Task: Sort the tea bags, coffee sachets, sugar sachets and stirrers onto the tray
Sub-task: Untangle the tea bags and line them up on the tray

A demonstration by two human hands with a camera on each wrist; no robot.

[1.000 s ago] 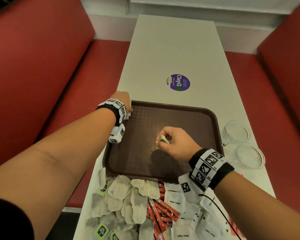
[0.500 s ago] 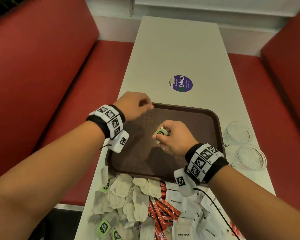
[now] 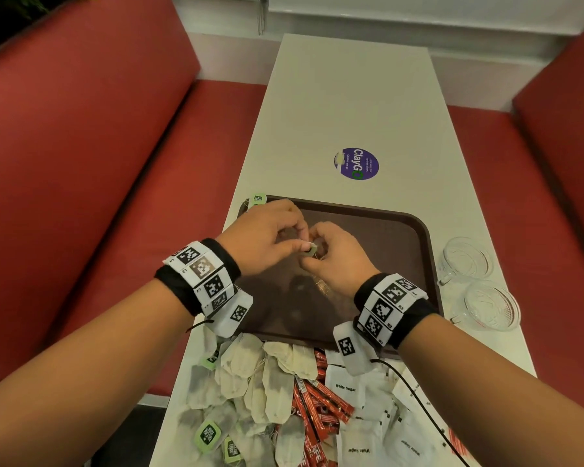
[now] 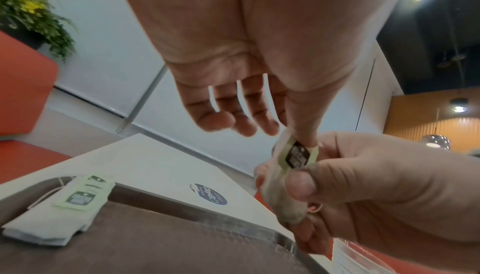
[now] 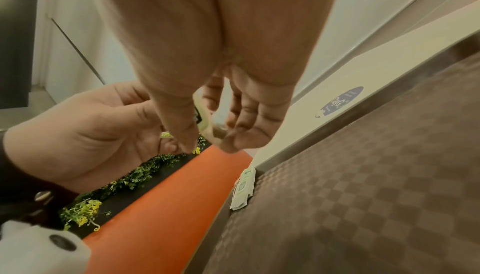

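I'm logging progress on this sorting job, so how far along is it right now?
Barely started. Done: one white tea bag with a green tag lies in the far-left corner of the brown plastic tray. In hand: the left hand and right hand both pinch a second tea bag above the tray. Left: the tea bag pile, red coffee sachets and white sugar sachets on the table. No stirrers visible.

Black wristbands (image 3: 196, 284) w/ b&w marker tags, white cam pods (image 3: 231, 313)
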